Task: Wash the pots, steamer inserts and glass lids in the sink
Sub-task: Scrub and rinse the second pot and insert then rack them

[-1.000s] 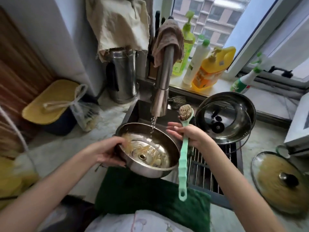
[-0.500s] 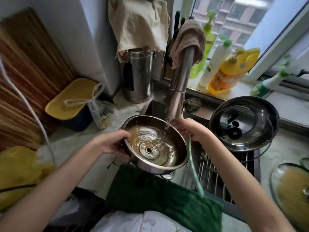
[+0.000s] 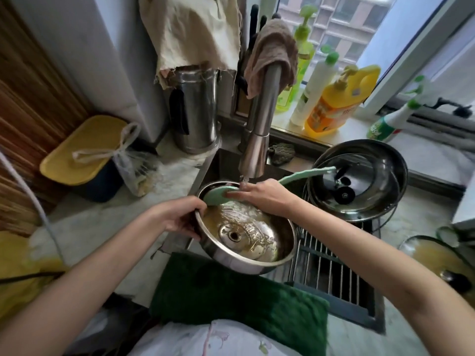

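Kitchen sink (image 3: pixel 331 308) by a window, tap (image 3: pixel 257 140) running. Steel pot (image 3: pixel 246 235), w/ brownish residue inside, is held tilted over sink under tap: rim gripped by left hand (image 3: pixel 180 217); green dish brush (image 3: pixel 257 186) is clasped by right hand (image 3: pixel 264 196), head pressed at pot's far rim.

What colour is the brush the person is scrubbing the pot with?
Mint green; the brush shows clearly in the head view, held in the right hand.
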Demonstrator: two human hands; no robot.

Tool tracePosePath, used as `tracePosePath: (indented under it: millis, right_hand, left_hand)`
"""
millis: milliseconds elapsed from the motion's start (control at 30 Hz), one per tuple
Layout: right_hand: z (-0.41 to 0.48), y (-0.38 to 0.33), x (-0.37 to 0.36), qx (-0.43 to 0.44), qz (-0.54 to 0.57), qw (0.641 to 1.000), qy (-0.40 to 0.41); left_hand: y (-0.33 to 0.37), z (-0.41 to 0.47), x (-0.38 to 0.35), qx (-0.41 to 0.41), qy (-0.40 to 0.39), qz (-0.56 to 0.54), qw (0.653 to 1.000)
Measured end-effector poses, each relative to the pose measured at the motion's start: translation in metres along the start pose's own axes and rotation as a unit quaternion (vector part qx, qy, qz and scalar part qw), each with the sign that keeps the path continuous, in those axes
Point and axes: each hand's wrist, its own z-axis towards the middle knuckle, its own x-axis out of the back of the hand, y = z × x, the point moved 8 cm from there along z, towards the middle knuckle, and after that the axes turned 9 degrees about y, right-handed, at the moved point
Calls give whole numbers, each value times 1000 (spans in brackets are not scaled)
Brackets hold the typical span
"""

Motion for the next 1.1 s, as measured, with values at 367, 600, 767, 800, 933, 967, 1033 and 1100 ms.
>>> tracePosePath:
  millis: [367,600,767,800,933,967,1033,1100]
  right_hand:
    - [6,33,-1,-121,-72,982,-129]
    - [-3,42,-12,-185,-39,973,-134]
    - [-11,38,-24,-230,-13,949,-216]
    - [-6,38,-23,-218,-42,957,-188]
    - [-4,38,-19,-245,-54,962,-112]
    - [-9,35,-21,-259,-52,957,-121]
    - [-23,29,-29,-298,-23,940,-162]
    - [-37,18,-42,-341,68,913,-212]
  left_hand:
    - [18,3,17,-12,28,6,1000]
    - [30,5,25,-38,48,35,998]
    - [27,8,34,-32,68,58,995]
    - [28,6,28,-41,65,72,994]
    - [45,0,16,-111,69,90,987]
    - [48,1,18,-115,77,81,987]
    - [49,5,28,-100,100,37,989]
    - [50,8,32,-95,117,10,988]
